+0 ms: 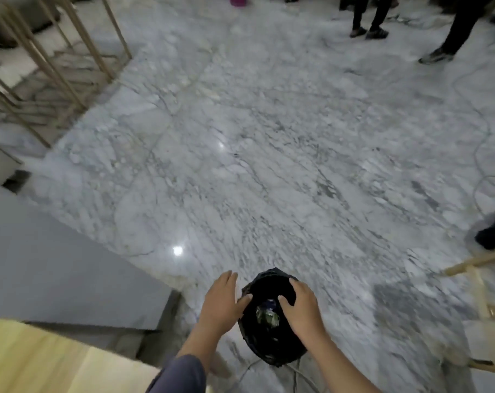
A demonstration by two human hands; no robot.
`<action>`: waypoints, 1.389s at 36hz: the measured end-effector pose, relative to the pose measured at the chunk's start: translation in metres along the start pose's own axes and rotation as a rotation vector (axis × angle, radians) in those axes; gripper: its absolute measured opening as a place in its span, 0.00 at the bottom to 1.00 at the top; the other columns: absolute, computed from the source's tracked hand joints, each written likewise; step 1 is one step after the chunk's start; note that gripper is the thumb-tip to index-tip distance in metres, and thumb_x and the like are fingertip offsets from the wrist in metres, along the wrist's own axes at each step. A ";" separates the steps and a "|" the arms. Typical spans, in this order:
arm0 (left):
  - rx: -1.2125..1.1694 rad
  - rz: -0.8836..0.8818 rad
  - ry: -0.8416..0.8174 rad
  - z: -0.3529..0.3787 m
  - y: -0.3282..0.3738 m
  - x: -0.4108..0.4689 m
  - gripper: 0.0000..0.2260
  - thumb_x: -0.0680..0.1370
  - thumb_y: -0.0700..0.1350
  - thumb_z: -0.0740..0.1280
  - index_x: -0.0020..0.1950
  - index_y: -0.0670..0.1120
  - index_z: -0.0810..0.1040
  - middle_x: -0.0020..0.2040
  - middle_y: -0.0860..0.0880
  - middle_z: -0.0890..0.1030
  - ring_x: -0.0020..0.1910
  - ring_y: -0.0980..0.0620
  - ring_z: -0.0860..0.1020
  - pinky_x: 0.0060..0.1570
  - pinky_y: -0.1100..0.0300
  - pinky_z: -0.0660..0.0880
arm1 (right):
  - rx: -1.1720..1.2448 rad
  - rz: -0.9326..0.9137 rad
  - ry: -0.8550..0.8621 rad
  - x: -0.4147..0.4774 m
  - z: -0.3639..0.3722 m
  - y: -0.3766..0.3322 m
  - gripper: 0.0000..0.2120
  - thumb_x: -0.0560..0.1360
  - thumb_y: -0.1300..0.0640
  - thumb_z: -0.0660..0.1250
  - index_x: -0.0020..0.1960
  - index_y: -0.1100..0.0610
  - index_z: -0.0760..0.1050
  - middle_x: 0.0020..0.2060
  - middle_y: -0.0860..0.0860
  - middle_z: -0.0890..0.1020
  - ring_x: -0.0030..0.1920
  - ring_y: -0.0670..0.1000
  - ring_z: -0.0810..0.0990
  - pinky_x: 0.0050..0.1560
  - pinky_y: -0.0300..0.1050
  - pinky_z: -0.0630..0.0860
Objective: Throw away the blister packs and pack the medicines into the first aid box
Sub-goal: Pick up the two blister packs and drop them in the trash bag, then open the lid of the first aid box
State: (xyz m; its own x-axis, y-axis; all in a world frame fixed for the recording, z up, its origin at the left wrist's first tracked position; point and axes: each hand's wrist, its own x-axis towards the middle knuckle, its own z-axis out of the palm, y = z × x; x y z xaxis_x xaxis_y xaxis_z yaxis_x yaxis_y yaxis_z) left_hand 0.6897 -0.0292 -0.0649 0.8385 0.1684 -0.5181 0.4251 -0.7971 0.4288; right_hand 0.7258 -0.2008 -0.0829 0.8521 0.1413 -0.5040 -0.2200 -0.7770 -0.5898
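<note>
A small bin lined with a black bag [272,347] stands on the marble floor below me. Inside it lies shiny silver-green rubbish [266,312] that looks like blister packs, blurred. My left hand [222,300] hovers over the bin's left rim, fingers spread, holding nothing. My right hand [300,304] hangs over the bin's right side, fingers apart and curved, with nothing in it. Neither the first aid box nor any medicines are in view.
A light wooden tabletop [36,361] is at the lower left, beside a grey surface [56,251]. Gold metal frames [56,66] stand at upper left. Other people's legs [371,15] are at the top right. Cables [481,154] trail along the right; a wooden frame [478,290] stands there.
</note>
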 end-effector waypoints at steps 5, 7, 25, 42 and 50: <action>-0.001 -0.031 0.184 -0.060 -0.020 -0.070 0.31 0.78 0.60 0.55 0.76 0.47 0.51 0.77 0.50 0.52 0.76 0.51 0.52 0.72 0.55 0.52 | -0.127 -0.164 -0.093 -0.039 -0.015 -0.074 0.27 0.79 0.50 0.58 0.74 0.54 0.56 0.75 0.50 0.59 0.74 0.51 0.57 0.71 0.44 0.60; -0.001 -0.065 0.254 -0.082 -0.038 -0.102 0.31 0.78 0.59 0.55 0.76 0.47 0.50 0.77 0.49 0.52 0.76 0.50 0.52 0.72 0.55 0.52 | -0.133 -0.238 -0.108 -0.060 -0.012 -0.103 0.26 0.79 0.51 0.59 0.74 0.55 0.56 0.75 0.51 0.59 0.74 0.51 0.57 0.72 0.45 0.60; -0.100 -0.517 0.876 -0.102 -0.248 -0.462 0.26 0.78 0.56 0.58 0.73 0.47 0.59 0.74 0.49 0.61 0.74 0.51 0.56 0.71 0.60 0.50 | -0.188 -1.025 -0.416 -0.344 0.198 -0.263 0.20 0.74 0.59 0.66 0.65 0.60 0.71 0.64 0.56 0.75 0.66 0.55 0.71 0.64 0.44 0.65; -0.113 -0.666 0.755 0.032 -0.370 -0.627 0.34 0.77 0.57 0.58 0.75 0.52 0.41 0.73 0.56 0.34 0.71 0.56 0.30 0.69 0.56 0.34 | -0.657 -1.790 -0.490 -0.482 0.363 -0.224 0.35 0.68 0.43 0.70 0.71 0.50 0.62 0.71 0.52 0.68 0.72 0.54 0.66 0.71 0.56 0.64; -0.029 -0.626 0.811 0.048 -0.386 -0.621 0.35 0.76 0.61 0.57 0.75 0.51 0.42 0.74 0.55 0.36 0.72 0.56 0.32 0.66 0.62 0.29 | -0.735 -1.932 -0.250 -0.471 0.382 -0.216 0.41 0.64 0.45 0.74 0.71 0.54 0.61 0.70 0.54 0.70 0.71 0.54 0.67 0.74 0.50 0.52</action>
State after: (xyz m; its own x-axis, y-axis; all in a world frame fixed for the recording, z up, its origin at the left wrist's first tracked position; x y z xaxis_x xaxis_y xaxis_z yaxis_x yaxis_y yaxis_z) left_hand -0.0112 0.1459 0.0556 0.4369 0.8995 -0.0030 0.8646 -0.4190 0.2772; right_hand 0.1907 0.1354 0.0407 -0.3761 0.9003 0.2192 0.9137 0.3997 -0.0737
